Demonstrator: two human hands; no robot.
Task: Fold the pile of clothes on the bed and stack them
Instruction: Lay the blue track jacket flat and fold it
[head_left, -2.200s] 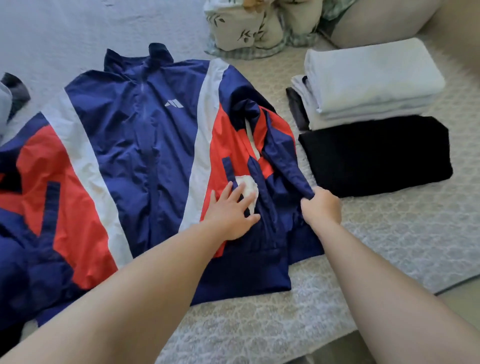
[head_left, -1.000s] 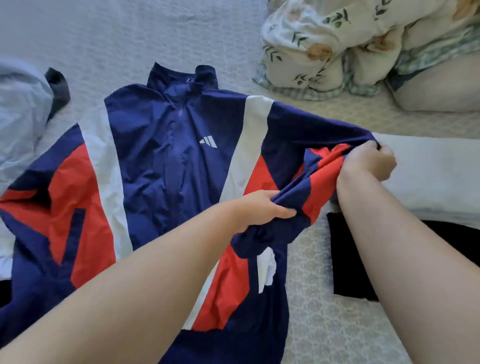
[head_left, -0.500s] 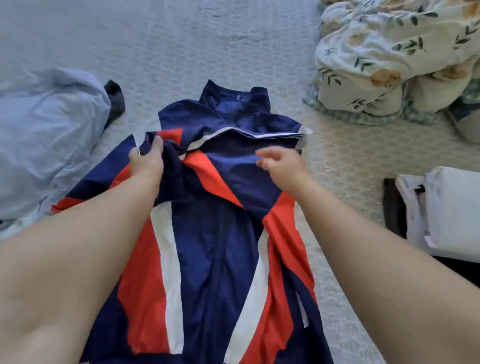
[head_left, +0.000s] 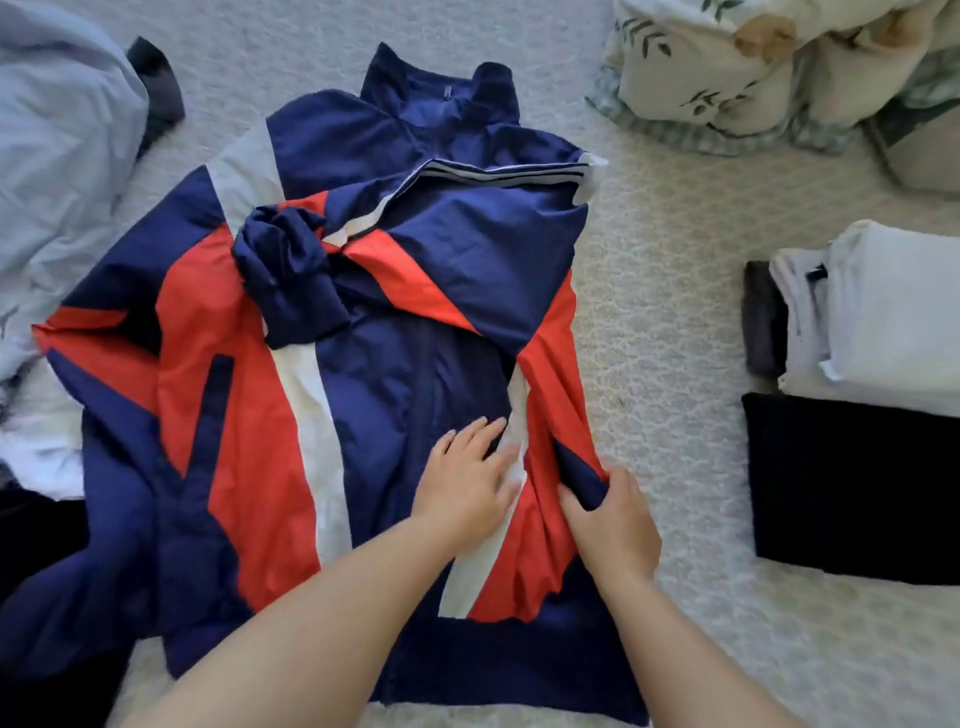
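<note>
Head view shows one jacket (head_left: 374, 395) spread flat on the bed (head_left: 649, 291); I judge it thin, light and slippery, best taken at the side seam and hem. My left hand (head_left: 470, 480) presses flat on its front, fingers straight, while my right hand (head_left: 610, 514) pinches the folded-in right edge. Outward, I count one folded stack (head_left: 883, 332) plus one black fold (head_left: 852, 488) on the right, and one blue garment (head_left: 57, 171) unfolded on the left.

The left hand (head_left: 470, 480) lies flat on the blue, red and white jacket (head_left: 332, 395) while the right hand (head_left: 613, 519) pinches its folded side.
</note>
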